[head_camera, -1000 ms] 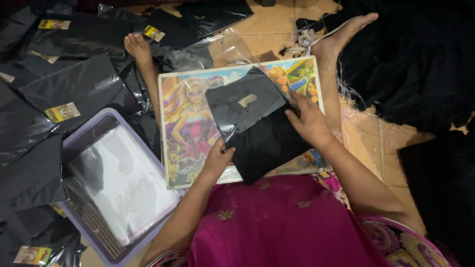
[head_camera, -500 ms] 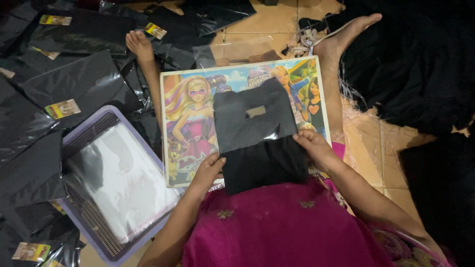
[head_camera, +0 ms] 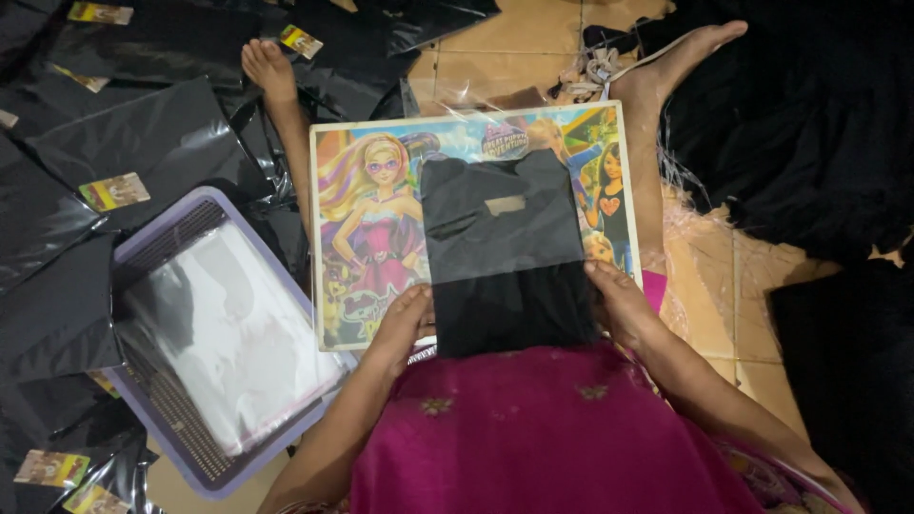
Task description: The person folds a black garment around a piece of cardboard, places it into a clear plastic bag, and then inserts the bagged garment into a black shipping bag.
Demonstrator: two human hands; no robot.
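**Folded black cloth held at its lower edge on the picture board**

Black cloth lies folded, roughly square, on the cartoon picture board across the person's lap; left hand grips its lower left corner, right hand grips the lower right, fingers curled on the fabric; a small pale label shows on top. Judgement: folding step, nearly complete; next move calls for an even lift or final fold, edges kept aligned. Lilac basket of clear bags sits just left; bagged black cloths beyond.
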